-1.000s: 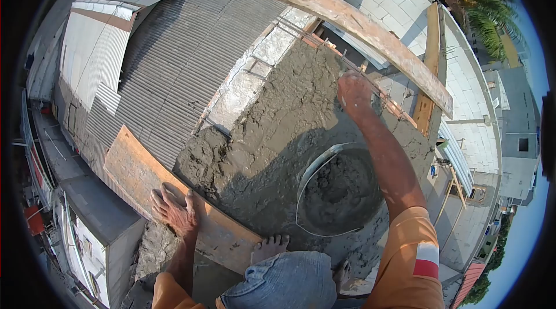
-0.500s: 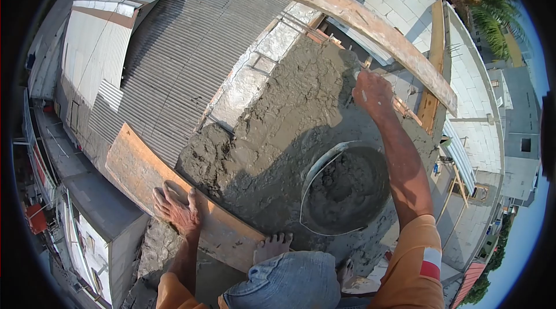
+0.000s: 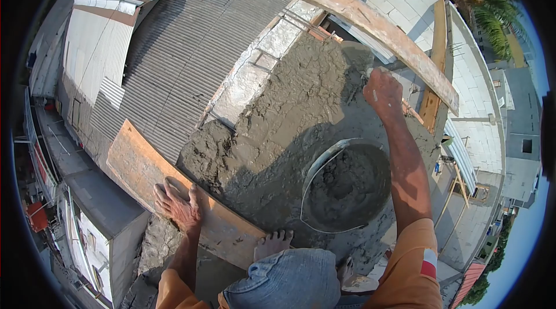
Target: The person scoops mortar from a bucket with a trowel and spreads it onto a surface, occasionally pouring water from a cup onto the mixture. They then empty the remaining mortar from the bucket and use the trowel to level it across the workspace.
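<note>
Mortar lies in a thick, wet, rough heap along the top of a wall. Its long axis runs from the near left, by the person's knees, up and away to the far right. The right hand is at that far end, clenched round the handle of what looks like a trowel. The grey blade is hard to tell apart from the mortar it touches. The left hand is at the near end, released, with its fingers spread flat on a wooden board. That board stands on edge against the left side of the heap. So the right hand is the one at work in the mortar, and the left only presses on the board beside it.

Between the two hands, a bucket sits in the mortar under the right forearm, partly filled with more of the same. A bare foot rests at the near edge of the board.

White blocks border the heap on the left, and thin steel bars show near its far end. A long plank crosses above the far end. A corrugated roof and the street lie far below, and the drop is open on both sides.
</note>
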Demonstrator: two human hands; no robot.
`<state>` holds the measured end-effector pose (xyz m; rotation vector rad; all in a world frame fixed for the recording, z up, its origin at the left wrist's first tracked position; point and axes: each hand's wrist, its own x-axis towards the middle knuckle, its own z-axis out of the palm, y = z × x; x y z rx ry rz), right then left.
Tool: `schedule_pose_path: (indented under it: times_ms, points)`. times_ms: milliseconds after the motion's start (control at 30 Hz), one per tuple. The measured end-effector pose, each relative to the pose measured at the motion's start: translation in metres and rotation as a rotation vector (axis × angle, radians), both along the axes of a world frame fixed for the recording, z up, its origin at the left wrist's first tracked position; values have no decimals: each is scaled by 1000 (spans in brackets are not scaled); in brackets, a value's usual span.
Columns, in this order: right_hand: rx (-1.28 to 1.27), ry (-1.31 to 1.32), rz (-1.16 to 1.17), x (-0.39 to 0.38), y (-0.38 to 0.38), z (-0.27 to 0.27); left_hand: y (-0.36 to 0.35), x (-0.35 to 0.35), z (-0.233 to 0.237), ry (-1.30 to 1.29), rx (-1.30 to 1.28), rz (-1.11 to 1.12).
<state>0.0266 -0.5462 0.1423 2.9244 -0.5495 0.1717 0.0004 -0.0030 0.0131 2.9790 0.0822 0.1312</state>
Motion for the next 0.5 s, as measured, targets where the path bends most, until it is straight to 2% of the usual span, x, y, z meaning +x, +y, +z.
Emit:
schedule_pose_path:
  times_ms: [67,133,167,233,367,433,500]
  points:
    - [-18,19,-33,-6,-6,-9,0,0,-1,-7,-6,-4]
    - [-224,-98,153,-9,-13,-35,1,0,-3,-29,-15,-17]
    - [-226,-96,150,-13,-18,-33,1,0,-5,-27,-17,-21]
    - [-42,-41,-35,-12,-12,-14,3,0,-6,-41,-7,-19]
    - [-71,10,-29,-26,-12,-15,1,0,-4,5,-30,-7]
    - [-12,-33,119,-29,-15,-23,3,1,-7,-33,-29,-17]
    - [-5,-82,33,-28,-12,-20,4,0,-6,-35,-31,-20]
